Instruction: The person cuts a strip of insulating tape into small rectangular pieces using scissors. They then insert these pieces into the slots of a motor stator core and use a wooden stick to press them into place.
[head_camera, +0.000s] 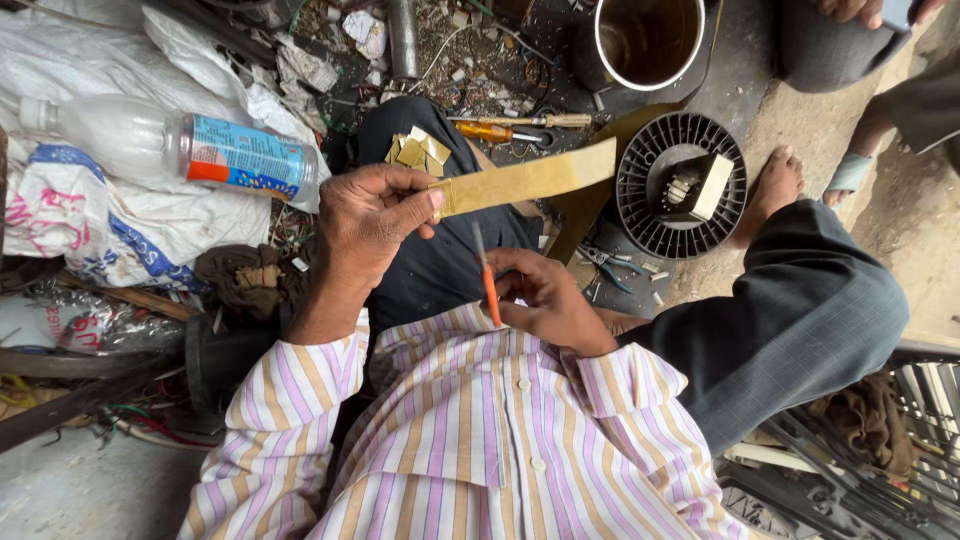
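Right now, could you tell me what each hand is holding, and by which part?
The left hand pinches one end of a yellowish flat strip. The right hand grips an orange-handled tool by its handle, thin shaft pointing up.

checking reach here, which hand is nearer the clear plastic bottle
Left. The left hand, holding the yellow strip, is just right of the plastic bottle; the right hand sits farther right and lower.

One plastic bottle (175, 150) lies far left. One yellow strip (525, 180) and one orange-handled tool (488, 283) sit in the middle. One metal pot (650, 40) stands far off, one round black fan part (680, 185) to the right, one screwdriver (505, 130) near it, one pair of pliers (605, 265).
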